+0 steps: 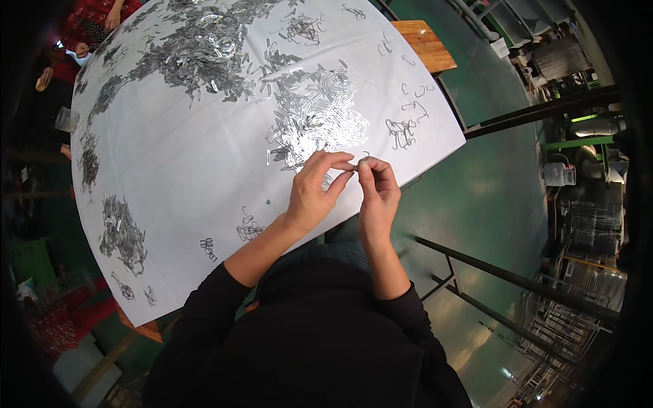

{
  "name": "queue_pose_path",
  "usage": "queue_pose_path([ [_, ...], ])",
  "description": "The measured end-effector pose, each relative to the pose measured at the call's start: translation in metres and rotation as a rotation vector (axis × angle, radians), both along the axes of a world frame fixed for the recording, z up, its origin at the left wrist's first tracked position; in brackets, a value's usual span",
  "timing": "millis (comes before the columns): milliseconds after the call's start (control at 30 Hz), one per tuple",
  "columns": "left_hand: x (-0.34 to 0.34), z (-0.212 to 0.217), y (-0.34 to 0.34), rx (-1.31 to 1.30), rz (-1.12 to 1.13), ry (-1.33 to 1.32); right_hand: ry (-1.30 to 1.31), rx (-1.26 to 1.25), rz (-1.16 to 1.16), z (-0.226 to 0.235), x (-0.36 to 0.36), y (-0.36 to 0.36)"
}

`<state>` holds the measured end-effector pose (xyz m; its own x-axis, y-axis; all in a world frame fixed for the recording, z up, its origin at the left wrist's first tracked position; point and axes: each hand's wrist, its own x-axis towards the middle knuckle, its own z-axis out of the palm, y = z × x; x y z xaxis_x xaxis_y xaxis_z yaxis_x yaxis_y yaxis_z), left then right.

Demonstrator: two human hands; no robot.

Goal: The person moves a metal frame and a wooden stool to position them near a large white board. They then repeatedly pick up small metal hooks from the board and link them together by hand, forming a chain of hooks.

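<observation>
Over the table's near right edge, my two hands meet fingertip to fingertip. My right hand (378, 194) pinches a thin bent wire hook (366, 154) between thumb and fingers; its curved end sticks up above them. Thumb and index finger of my left hand (313, 190) close at the same spot, on something small that the fingers mostly hide. Just beyond my hands lies a heap of small shiny metal strips (316, 112). To its right is a tangle of bent wire hooks (401, 134). Beside my left forearm sits a small cluster of wire pieces (249, 226).
A white sheet (204, 149) covers the table. A larger heap of metal strips (201, 54) lies far off, and another pile (122, 234) at the left. Other people sit along the far left edge, one hand (113, 17) visible. A wooden stool (423, 46) stands beyond the right edge.
</observation>
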<state>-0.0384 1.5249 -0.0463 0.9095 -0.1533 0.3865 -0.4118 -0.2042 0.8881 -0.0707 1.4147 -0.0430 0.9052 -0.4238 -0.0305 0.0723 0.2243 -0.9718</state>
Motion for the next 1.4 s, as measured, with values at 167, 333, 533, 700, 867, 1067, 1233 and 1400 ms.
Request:
queue_pose_path([
  [167, 0.025, -0.034, 0.003, 0.167, 0.073, 0.032, -0.075, 0.014, -0.041, -0.004, 0.000, -0.014],
  [333, 0.035, -0.076, -0.003, 0.529, -0.043, -0.083, -0.050, -0.042, -0.046, -0.010, -0.002, -0.029],
  [533, 0.040, -0.091, -0.016, 0.724, -0.151, -0.114, -0.015, -0.105, -0.045, -0.015, -0.012, -0.025],
  [700, 0.044, -0.077, -0.014, 0.672, -0.168, -0.048, -0.005, -0.223, 0.002, -0.016, -0.020, -0.018],
  [867, 0.040, -0.031, -0.008, -0.044, -0.210, 0.611, 0.015, -0.315, -0.018, -0.013, -0.019, -0.014],
  [1067, 0.029, 0.012, -0.006, -0.362, -0.273, 0.631, -0.009, -0.439, -0.037, -0.006, -0.012, -0.009],
  [1233, 0.023, 0.016, -0.009, -0.368, -0.242, 0.564, -0.016, -0.450, -0.058, -0.005, -0.009, -0.009],
  [1400, 0.026, 0.012, -0.016, -0.378, -0.218, 0.523, -0.033, -0.489, -0.060, -0.008, -0.004, -0.013],
])
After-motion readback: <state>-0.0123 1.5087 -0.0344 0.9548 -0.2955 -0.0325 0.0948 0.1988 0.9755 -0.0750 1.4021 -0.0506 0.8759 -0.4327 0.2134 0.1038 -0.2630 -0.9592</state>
